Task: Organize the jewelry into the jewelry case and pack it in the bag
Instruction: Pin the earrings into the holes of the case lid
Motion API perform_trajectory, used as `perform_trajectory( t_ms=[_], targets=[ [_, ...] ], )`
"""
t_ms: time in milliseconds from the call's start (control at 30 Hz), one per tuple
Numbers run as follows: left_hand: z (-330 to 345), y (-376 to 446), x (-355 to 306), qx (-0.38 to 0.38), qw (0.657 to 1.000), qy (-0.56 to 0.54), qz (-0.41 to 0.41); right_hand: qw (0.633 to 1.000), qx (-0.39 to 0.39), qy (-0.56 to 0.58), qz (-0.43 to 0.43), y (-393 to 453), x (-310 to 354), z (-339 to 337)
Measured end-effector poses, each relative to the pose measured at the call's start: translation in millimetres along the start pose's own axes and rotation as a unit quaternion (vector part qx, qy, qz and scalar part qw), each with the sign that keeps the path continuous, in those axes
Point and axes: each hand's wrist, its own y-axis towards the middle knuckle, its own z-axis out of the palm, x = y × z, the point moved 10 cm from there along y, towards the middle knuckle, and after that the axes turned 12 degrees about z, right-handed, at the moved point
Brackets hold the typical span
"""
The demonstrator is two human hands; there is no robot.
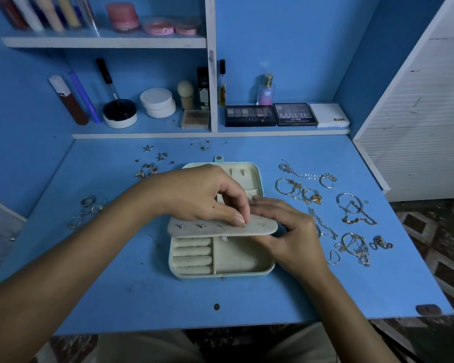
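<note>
From my feed I see two bare forearms reaching in over the near edge of the blue desk (273, 305), with no sleeves, watch or bracelet on either of them. The left hand (205, 195) wears no rings, and its short, unpainted nails show. The right hand (288, 231) is just as plain, with no rings on it. Below the desk's near edge I make out the lap, covered in a light khaki fabric (147, 347).

Blue counter (116, 271), pale mint jewelry case (269, 269) with cream lining, gold and silver chains (357, 218), pink jars (122, 17)
</note>
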Motion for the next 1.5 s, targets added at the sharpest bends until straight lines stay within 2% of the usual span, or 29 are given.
perform_trajectory(
  t_ms=[567,800,1233,1500],
  targets=[
    [2.7,2.6,1.2,0.023,1.0,0.003,-0.008,1.0,0.001,-0.006,-0.002,-0.2,-1.3,0.3],
    [-5.2,1.7,3.0,0.0,1.0,0.016,-0.008,1.0,0.0,0.003,0.007,-0.1,-1.6,-0.5],
    [0.5,7.7,-2.5,0.023,0.997,0.069,-0.017,1.0,-0.005,0.004,-0.013,-0.4,0.2,-0.3],
    [-7.3,9.9,-8.8,0.021,0.995,0.093,-0.009,1.0,-0.001,0.01,0.007,0.2,-1.0,-1.0]
  ],
)
